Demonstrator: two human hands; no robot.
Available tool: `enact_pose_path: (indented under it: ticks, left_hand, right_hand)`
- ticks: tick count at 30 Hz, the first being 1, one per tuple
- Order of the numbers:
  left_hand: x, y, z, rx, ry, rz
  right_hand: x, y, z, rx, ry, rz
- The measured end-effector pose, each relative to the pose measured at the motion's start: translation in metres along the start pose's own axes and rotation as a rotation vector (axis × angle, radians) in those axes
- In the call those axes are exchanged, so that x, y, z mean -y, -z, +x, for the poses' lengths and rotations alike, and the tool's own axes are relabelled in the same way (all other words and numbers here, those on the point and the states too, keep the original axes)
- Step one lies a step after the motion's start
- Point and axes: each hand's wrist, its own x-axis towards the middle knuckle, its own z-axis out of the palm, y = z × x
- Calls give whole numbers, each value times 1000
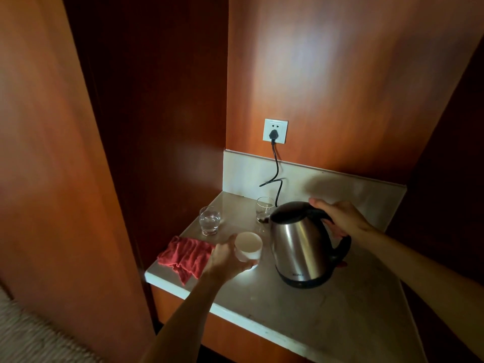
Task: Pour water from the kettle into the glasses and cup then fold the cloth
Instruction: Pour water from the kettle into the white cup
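Right hand (340, 218) gripping steel kettle (301, 244) by its handle, left hand (225, 258) wrapping around white cup (248, 246), red cloth (186, 255) lying crumpled at left, two glasses (209, 220) standing farther back.

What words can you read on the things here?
Kettle: a small brand mark low on its steel side, too blurred to read.
Wall socket: no writing that can be made out.
Cup, glasses, red cloth: no writing visible.
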Motion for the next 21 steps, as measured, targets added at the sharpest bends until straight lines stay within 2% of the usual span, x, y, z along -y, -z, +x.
enact_pose_path:
  ticks: [4,21]
  left_hand:
    - [-1,0,0,-6,4,-2]
    - [1,-1,1,-24,12,-1]
  right_hand:
    - [6,-2,-5,80,27,-104]
    - [26,-8,6,118,40,-394]
